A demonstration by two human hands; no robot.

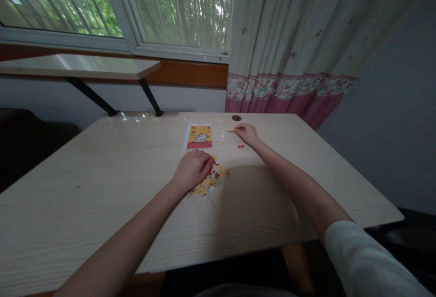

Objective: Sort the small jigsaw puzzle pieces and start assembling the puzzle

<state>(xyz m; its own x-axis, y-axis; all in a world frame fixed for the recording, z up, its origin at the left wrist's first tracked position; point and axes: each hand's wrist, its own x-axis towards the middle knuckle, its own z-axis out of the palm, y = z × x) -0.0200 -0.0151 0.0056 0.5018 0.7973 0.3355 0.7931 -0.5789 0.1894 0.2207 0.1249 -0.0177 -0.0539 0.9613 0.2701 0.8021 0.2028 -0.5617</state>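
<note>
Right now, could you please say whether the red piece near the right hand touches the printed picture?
Apart: the head view shows bare tabletop between the red piece and the printed picture.

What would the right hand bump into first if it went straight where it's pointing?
The right hand would probably meet the cartoon picture sheet, with the yellow puzzle piece it holds leading, but might pass above it: height is unclear.

Yellow, red and white jigsaw pieces (214,176) lie loose in a jumbled, partly hidden heap. At one o'clock from them, a small yellow jigsaw piece (230,130) is pinched; at its five o'clock lies a red jigsaw patch (240,146).
</note>
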